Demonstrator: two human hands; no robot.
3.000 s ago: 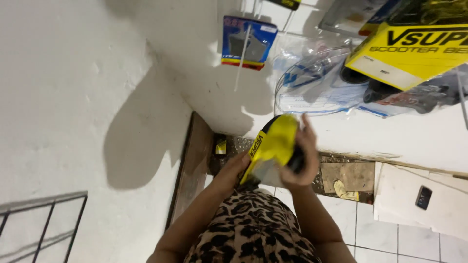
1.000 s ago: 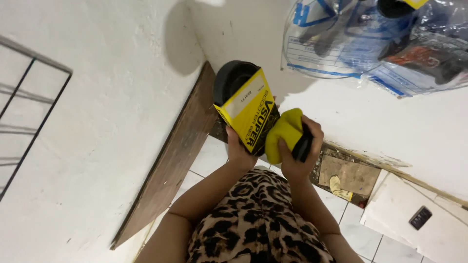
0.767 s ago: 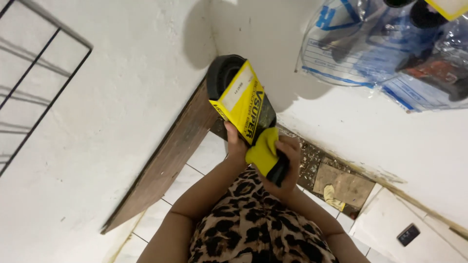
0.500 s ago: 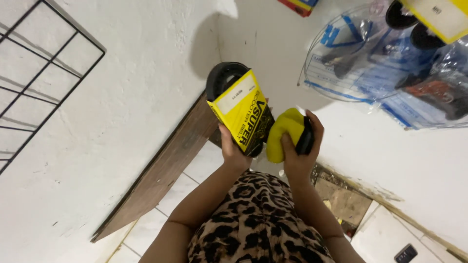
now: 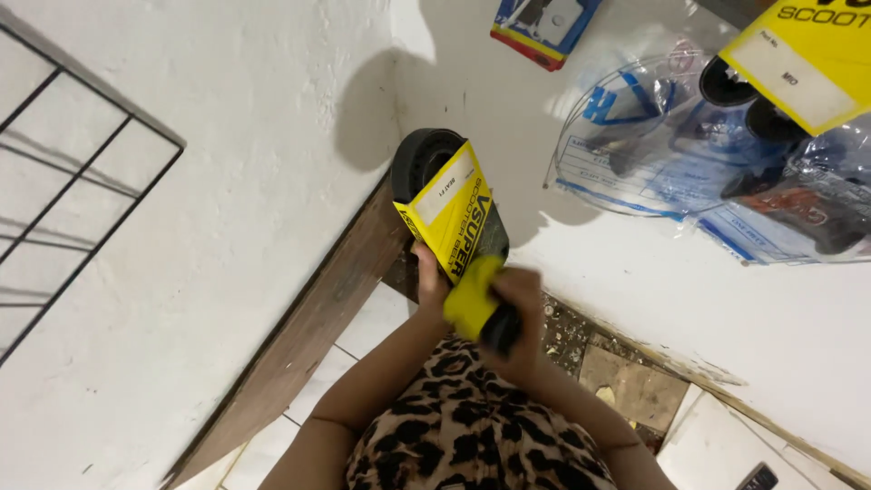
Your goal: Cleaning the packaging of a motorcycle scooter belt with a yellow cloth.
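A white wall [image 5: 227, 181] fills most of my view, with a wire rack [image 5: 63, 181] fixed to it and plastic bags [image 5: 708, 154] hanging on it. Against the wall, I hold up a yellow sleeve [image 5: 454, 218] wrapped round a black belt [image 5: 422, 159]; my left hand [image 5: 428, 281] grips its lower end. My right hand [image 5: 517, 313], just beside, is closed on a yellow cloth [image 5: 472, 295].

Below the hands [image 5: 481, 299] lies the floor [image 5: 372, 331] of white tiles, broken to bare patches just right of them. A brown board [image 5: 308, 336] stands on it left of the hands, against the wall.
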